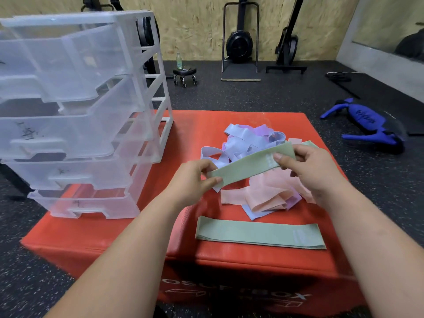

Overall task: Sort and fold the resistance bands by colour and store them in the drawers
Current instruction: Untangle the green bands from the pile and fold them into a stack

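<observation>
- While held above the middle of the red box (183,138), a green band (247,164) stretches between the hands: left hand (197,177) pinches one end, right hand (307,171) pinches near the other.
- Sorting the greens seems under way; a second green band (259,234) lies flat at the box's near edge.
- Next, likely lay this one onto it.
- Clear drawers (68,125) stand on the box's left part.

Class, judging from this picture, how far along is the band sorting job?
Done: one flat green band lies on the red box. In hand: left hand and right hand pinch a second green band. Left: the mixed pile; no bands show in the drawers.
</observation>
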`<state>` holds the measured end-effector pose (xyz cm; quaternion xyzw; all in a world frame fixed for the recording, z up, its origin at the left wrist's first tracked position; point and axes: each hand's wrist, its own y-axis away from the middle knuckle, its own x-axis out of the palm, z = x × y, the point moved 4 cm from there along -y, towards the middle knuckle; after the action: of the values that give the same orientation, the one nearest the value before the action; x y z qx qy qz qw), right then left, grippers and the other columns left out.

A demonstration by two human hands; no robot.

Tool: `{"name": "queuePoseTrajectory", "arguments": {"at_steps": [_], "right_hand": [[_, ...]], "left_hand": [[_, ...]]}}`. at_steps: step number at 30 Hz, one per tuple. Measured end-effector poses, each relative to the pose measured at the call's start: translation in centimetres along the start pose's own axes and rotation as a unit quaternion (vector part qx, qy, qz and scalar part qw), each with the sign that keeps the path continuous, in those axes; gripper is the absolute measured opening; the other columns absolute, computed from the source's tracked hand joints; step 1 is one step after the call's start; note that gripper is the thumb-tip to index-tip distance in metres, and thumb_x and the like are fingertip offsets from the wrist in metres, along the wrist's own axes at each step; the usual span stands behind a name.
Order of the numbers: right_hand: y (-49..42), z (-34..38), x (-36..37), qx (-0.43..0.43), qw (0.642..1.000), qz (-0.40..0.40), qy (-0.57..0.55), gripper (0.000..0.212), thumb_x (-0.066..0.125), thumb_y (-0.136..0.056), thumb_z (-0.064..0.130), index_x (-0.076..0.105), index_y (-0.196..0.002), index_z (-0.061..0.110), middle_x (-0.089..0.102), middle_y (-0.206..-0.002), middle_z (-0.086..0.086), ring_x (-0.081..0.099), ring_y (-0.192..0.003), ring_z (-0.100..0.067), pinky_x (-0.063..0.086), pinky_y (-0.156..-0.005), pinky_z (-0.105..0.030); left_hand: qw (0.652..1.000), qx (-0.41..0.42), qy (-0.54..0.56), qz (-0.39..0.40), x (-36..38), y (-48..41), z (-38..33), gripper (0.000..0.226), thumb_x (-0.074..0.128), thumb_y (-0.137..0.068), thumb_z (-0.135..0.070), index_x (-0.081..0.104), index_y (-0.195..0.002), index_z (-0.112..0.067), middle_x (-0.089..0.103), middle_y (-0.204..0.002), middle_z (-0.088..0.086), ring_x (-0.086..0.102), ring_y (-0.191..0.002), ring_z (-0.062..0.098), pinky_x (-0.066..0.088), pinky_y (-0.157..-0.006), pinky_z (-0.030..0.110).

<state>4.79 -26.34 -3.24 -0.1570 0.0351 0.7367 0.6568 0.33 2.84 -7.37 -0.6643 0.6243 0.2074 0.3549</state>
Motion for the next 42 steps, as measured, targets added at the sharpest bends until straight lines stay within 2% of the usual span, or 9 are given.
{"name": "queuePoseTrajectory", "arguments": {"at_steps": [4, 9, 14, 20, 23, 28, 34, 37, 42], "right_hand": [[0.3, -1.0, -2.3, 0.019, 0.999, -0.038, 0.012, 0.004, 0.079, -0.09, 0.019, 0.079, -0.094, 0.016, 0.07, -0.069, 0.003, 0.057, -0.062, -0.005, 0.045, -0.063, -0.028], [1.1, -2.3, -3.8, 0.042, 0.998, -0.05, 0.006, 0.006, 0.079, -0.09, 0.01, 0.078, -0.095, 0.013, 0.075, -0.069, 0.01, 0.06, -0.057, 0.002, 0.044, -0.052, -0.011], [2.1, -2.7, -4.5, 0.066, 0.997, -0.022, 0.041, 0.012, 0.081, -0.089, 0.015, 0.08, -0.101, 0.014, 0.077, -0.079, 0.0, 0.059, -0.061, -0.003, 0.043, -0.059, -0.025], [4.3, -3.1, -5.1, 0.11, 0.993, 0.02, 0.037, 0.014, 0.077, -0.091, 0.009, 0.078, -0.104, 0.005, 0.075, -0.088, -0.016, 0.06, -0.073, -0.02, 0.047, -0.051, -0.017], [5.3, -3.9, -5.6, 0.147, 0.987, 0.052, 0.045, 0.013, 0.076, -0.092, 0.009, 0.078, -0.105, 0.005, 0.073, -0.09, -0.015, 0.06, -0.078, -0.022, 0.053, -0.066, -0.026], [7.3, -4.1, -6.3, 0.159, 0.978, 0.067, 0.119, 0.017, 0.074, -0.089, 0.003, 0.072, -0.072, 0.003, 0.059, -0.069, -0.007, 0.055, -0.066, -0.019, 0.055, -0.069, -0.039], [7.9, -4.5, -5.6, 0.099, 0.937, 0.07, 0.329, 0.024, 0.086, -0.075, 0.02, 0.074, -0.09, 0.033, 0.063, -0.077, 0.002, 0.058, -0.068, -0.018, 0.045, -0.063, -0.03], [8.0, -4.5, -5.2, 0.098, 0.915, 0.092, 0.38, 0.025, 0.086, -0.074, 0.023, 0.071, -0.092, 0.034, 0.063, -0.075, 0.006, 0.058, -0.068, -0.012, 0.036, -0.057, -0.025], [8.0, -5.1, -5.2, 0.108, 0.895, 0.105, 0.419, 0.025, 0.087, -0.073, 0.026, 0.07, -0.09, 0.033, 0.064, -0.073, 0.009, 0.059, -0.068, -0.007, 0.035, -0.055, -0.022]], "left_hand": [[0.999, -0.023, -0.011, -0.025, -1.2, 0.1, 0.8, 0.015, 0.081, -0.09, -0.027, 0.069, -0.081, -0.029, 0.068, -0.07, -0.012, 0.056, -0.059, 0.004, 0.041, -0.055, 0.02], [0.999, -0.021, 0.0, -0.048, -2.4, 0.4, 1.3, 0.009, 0.083, -0.09, -0.027, 0.074, -0.088, -0.027, 0.07, -0.074, -0.011, 0.059, -0.065, 0.002, 0.042, -0.058, 0.017], [0.997, -0.021, 0.057, -0.046, -2.9, 1.0, 1.2, 0.017, 0.084, -0.09, -0.022, 0.072, -0.088, -0.034, 0.072, -0.076, -0.012, 0.061, -0.064, -0.002, 0.048, -0.062, 0.017], [0.99, -0.061, 0.13, -0.012, -3.2, 2.9, 1.1, 0.017, 0.079, -0.093, -0.006, 0.079, -0.106, -0.017, 0.082, -0.09, 0.001, 0.078, -0.082, 0.017, 0.062, -0.076, 0.033], [0.987, -0.077, 0.141, 0.023, -3.0, 4.4, 0.6, 0.019, 0.075, -0.093, 0.002, 0.078, -0.099, -0.016, 0.081, -0.083, 0.003, 0.077, -0.077, 0.017, 0.063, -0.074, 0.034], [0.996, -0.079, 0.033, 0.031, -2.5, 5.8, 0.0, 0.018, 0.079, -0.086, -0.005, 0.081, -0.086, -0.022, 0.078, -0.077, -0.003, 0.076, -0.071, 0.018, 0.064, -0.074, 0.034], [0.99, -0.067, -0.108, 0.064, -1.0, 6.7, -0.9, 0.018, 0.076, -0.084, -0.008, 0.08, -0.093, -0.023, 0.073, -0.081, -0.009, 0.069, -0.075, 0.008, 0.05, -0.065, 0.018], [0.987, -0.059, -0.132, 0.072, 0.0, 6.9, -1.2, 0.017, 0.075, -0.085, -0.011, 0.079, -0.098, -0.021, 0.072, -0.084, -0.007, 0.067, -0.078, 0.014, 0.051, -0.071, 0.025], [0.984, -0.042, -0.156, 0.073, 1.0, 6.8, -1.0, 0.011, 0.077, -0.086, -0.015, 0.078, -0.094, -0.022, 0.071, -0.083, -0.01, 0.063, -0.075, 0.009, 0.045, -0.066, 0.016]]}}
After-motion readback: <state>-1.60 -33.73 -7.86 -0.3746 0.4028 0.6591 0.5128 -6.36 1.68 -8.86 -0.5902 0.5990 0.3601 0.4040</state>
